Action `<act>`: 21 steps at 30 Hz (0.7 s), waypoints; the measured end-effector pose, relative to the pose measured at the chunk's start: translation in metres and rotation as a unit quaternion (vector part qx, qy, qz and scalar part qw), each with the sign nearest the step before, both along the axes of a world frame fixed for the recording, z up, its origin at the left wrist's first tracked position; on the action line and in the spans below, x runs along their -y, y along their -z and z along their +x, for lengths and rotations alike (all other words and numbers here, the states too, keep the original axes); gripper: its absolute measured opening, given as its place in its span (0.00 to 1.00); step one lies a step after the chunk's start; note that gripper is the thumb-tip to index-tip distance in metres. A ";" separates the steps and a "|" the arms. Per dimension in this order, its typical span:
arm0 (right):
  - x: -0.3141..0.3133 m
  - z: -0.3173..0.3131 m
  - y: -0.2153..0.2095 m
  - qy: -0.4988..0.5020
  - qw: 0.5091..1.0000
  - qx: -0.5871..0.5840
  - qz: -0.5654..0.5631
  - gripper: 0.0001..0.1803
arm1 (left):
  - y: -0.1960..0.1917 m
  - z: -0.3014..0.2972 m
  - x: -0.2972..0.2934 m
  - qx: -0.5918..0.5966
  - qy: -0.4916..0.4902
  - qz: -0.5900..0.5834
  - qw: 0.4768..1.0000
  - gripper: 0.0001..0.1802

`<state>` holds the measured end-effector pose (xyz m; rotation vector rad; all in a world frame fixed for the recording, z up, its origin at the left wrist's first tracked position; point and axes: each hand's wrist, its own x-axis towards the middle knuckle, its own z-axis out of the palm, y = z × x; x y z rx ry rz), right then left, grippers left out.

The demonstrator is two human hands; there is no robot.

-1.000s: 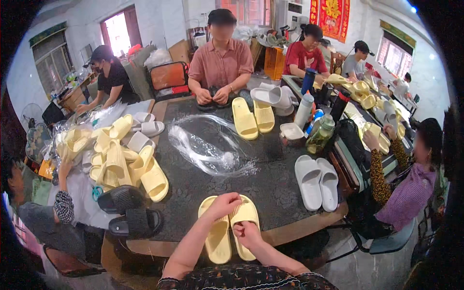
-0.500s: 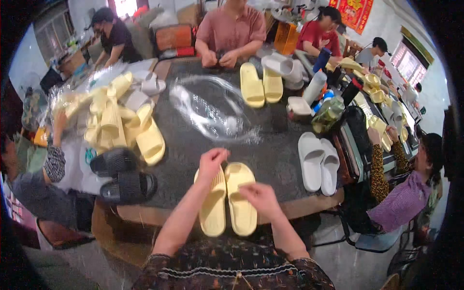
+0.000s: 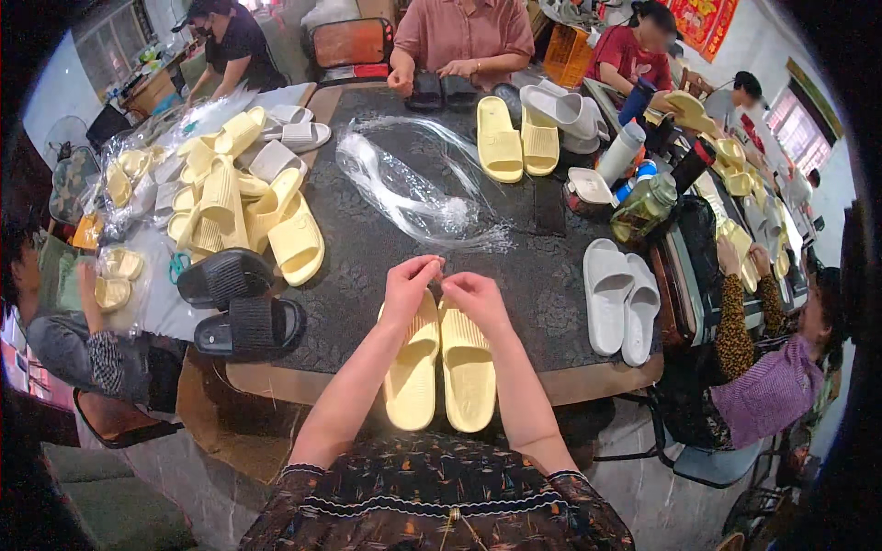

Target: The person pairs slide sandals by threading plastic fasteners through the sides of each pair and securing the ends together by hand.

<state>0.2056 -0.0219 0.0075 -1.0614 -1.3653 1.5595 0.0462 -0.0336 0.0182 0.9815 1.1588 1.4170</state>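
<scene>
A pair of pale yellow slide slippers, the left slipper (image 3: 410, 381) and the right slipper (image 3: 469, 381), lies side by side at the table's near edge, heels toward me. Over their toe ends, my left hand (image 3: 410, 292) is closed in a pinch. Close beside it, my right hand (image 3: 476, 301) is also pinched, its fingertips almost meeting the left ones. Whatever the fingertips hold, if anything, is too small to make out. Both hands partly cover the toes and straps.
Clear plastic bags (image 3: 404, 197) lie mid-table. Black slippers (image 3: 250, 326) and a yellow slipper heap (image 3: 220, 197) are at left. Grey slippers (image 3: 604, 294) lie at right, below bottles (image 3: 646, 207). Another yellow pair (image 3: 501, 147) lies farther back. Co-workers sit around the table.
My right hand has moved from the right slipper's strap up to my left hand, and the fingertips have come together. Across the table, dark slippers now show before the co-worker.
</scene>
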 end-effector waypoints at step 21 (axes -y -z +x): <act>0.001 0.003 0.004 0.028 0.997 -0.058 0.036 0.06 | -0.008 0.001 0.004 -0.069 0.051 -0.016 0.996 0.11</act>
